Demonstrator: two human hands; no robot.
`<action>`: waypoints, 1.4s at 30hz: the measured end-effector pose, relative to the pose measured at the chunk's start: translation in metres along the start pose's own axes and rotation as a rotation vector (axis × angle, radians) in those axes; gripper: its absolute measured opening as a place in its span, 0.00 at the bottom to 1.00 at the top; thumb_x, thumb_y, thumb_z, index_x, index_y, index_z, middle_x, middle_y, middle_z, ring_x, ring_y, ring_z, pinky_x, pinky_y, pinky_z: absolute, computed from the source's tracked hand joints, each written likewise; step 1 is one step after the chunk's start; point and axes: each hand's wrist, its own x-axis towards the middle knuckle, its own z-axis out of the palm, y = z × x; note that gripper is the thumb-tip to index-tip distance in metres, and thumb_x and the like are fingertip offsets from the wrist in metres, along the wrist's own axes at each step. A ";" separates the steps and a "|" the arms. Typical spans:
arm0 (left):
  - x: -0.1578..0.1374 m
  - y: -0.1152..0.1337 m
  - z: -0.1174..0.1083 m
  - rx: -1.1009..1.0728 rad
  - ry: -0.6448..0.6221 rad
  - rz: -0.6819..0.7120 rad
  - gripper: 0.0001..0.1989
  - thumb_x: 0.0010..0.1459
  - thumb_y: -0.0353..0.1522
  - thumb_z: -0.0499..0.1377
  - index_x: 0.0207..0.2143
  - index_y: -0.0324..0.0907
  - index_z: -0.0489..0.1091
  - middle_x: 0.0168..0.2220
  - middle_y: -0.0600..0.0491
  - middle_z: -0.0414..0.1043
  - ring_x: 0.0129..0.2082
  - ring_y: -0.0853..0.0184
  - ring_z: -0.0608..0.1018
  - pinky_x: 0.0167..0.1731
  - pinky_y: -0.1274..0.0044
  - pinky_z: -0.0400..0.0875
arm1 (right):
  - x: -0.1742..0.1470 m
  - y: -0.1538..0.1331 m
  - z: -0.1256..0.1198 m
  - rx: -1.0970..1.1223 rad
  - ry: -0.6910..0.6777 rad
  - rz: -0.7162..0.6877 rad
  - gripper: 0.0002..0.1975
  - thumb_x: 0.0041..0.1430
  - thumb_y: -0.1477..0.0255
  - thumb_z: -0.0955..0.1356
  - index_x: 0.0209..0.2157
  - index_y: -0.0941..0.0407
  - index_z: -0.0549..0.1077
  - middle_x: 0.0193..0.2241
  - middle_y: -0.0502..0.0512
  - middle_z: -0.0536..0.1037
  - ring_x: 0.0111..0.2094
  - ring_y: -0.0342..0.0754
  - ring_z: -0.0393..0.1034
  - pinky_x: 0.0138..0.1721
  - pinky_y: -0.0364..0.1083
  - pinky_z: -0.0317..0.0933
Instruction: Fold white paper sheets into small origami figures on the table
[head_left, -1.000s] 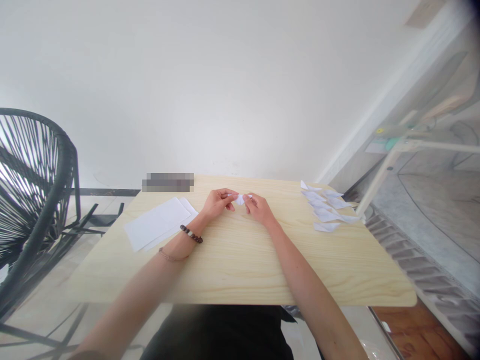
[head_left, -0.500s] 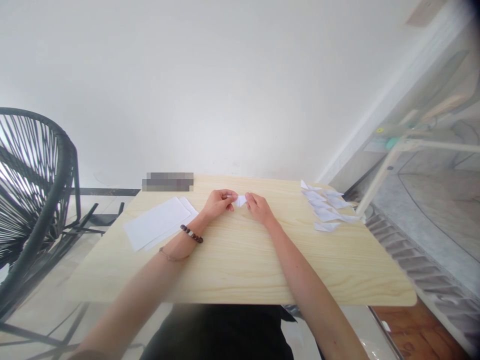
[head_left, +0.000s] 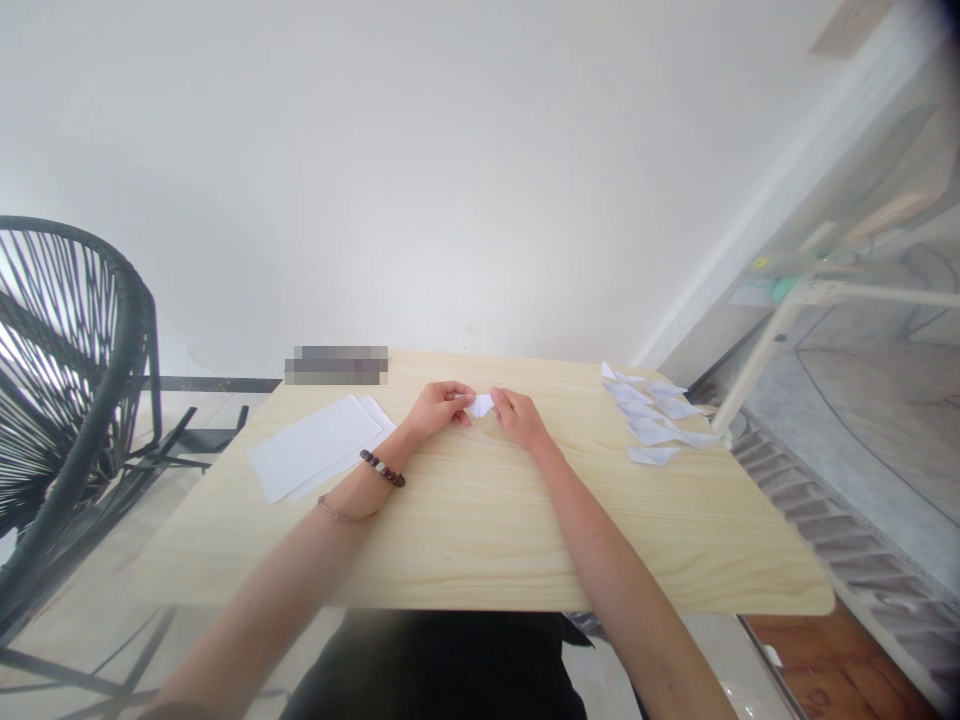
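A small piece of folded white paper [head_left: 481, 405] is held over the middle of the wooden table. My left hand [head_left: 441, 408] pinches its left end between thumb and fingers, and a dark beaded bracelet sits on that wrist. At the other end, my right hand [head_left: 516, 415] grips the paper in closed fingers. Parts of the paper are hidden behind the fingertips. To the left of my left hand lie flat white sheets [head_left: 315, 448], partly overlapping.
Several folded white paper pieces [head_left: 651, 428] lie at the right of the table [head_left: 487, 540]. A pixelated dark patch [head_left: 336, 366] covers the back left corner. A black woven chair [head_left: 112, 300] stands at the left, and a white wall [head_left: 465, 200] rises behind.
Almost nothing differs. Both hands keep their grip on the folded paper, which shows at a slightly different angle.
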 end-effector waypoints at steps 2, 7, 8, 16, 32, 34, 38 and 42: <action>-0.001 0.001 0.000 0.003 -0.008 0.001 0.16 0.47 0.40 0.56 0.33 0.35 0.67 0.25 0.50 0.70 0.20 0.71 0.72 0.23 0.80 0.64 | 0.000 0.001 0.000 -0.006 0.014 -0.003 0.21 0.57 0.60 0.51 0.17 0.57 0.57 0.14 0.48 0.61 0.19 0.40 0.54 0.23 0.40 0.49; -0.005 0.006 0.000 0.038 -0.023 0.008 0.21 0.44 0.41 0.59 0.38 0.36 0.65 0.24 0.50 0.72 0.22 0.70 0.72 0.25 0.79 0.64 | 0.000 0.002 0.001 0.031 0.042 0.022 0.21 0.57 0.59 0.51 0.17 0.57 0.58 0.14 0.47 0.61 0.19 0.40 0.55 0.23 0.39 0.50; -0.005 0.007 -0.001 0.053 -0.025 0.011 0.21 0.43 0.41 0.59 0.37 0.36 0.65 0.24 0.50 0.72 0.22 0.70 0.72 0.24 0.79 0.64 | -0.001 0.002 0.001 0.035 0.034 0.020 0.22 0.57 0.59 0.51 0.18 0.57 0.58 0.14 0.47 0.61 0.19 0.40 0.55 0.23 0.39 0.51; -0.005 0.007 0.003 0.058 -0.011 0.021 0.20 0.45 0.43 0.56 0.34 0.35 0.67 0.27 0.48 0.73 0.22 0.70 0.73 0.23 0.80 0.65 | 0.000 0.005 0.003 0.056 0.034 0.036 0.21 0.56 0.58 0.53 0.20 0.57 0.61 0.13 0.46 0.61 0.17 0.39 0.55 0.21 0.38 0.51; -0.006 0.007 0.003 0.211 -0.108 0.028 0.25 0.51 0.47 0.46 0.26 0.34 0.70 0.23 0.49 0.72 0.22 0.71 0.71 0.22 0.81 0.63 | 0.000 0.004 0.003 0.291 0.067 0.106 0.16 0.50 0.58 0.60 0.29 0.57 0.65 0.13 0.45 0.65 0.12 0.38 0.59 0.17 0.39 0.55; -0.007 0.008 0.004 0.197 -0.109 0.025 0.26 0.51 0.47 0.46 0.25 0.34 0.69 0.24 0.49 0.72 0.22 0.71 0.71 0.22 0.81 0.64 | 0.000 0.004 0.003 0.343 0.057 0.150 0.17 0.49 0.56 0.61 0.30 0.57 0.65 0.13 0.46 0.66 0.12 0.38 0.59 0.15 0.38 0.54; -0.008 0.009 0.004 0.170 -0.116 0.015 0.26 0.51 0.48 0.46 0.26 0.34 0.69 0.26 0.48 0.73 0.22 0.71 0.71 0.22 0.81 0.64 | 0.001 0.005 0.002 0.430 0.060 0.212 0.20 0.46 0.55 0.62 0.31 0.58 0.66 0.16 0.48 0.68 0.12 0.39 0.61 0.14 0.39 0.57; -0.007 0.009 0.004 0.156 -0.104 0.013 0.25 0.49 0.48 0.48 0.29 0.34 0.69 0.28 0.48 0.73 0.23 0.70 0.72 0.23 0.80 0.64 | 0.002 0.008 0.004 0.463 0.080 0.214 0.20 0.45 0.56 0.63 0.32 0.59 0.66 0.17 0.49 0.69 0.14 0.40 0.63 0.15 0.39 0.58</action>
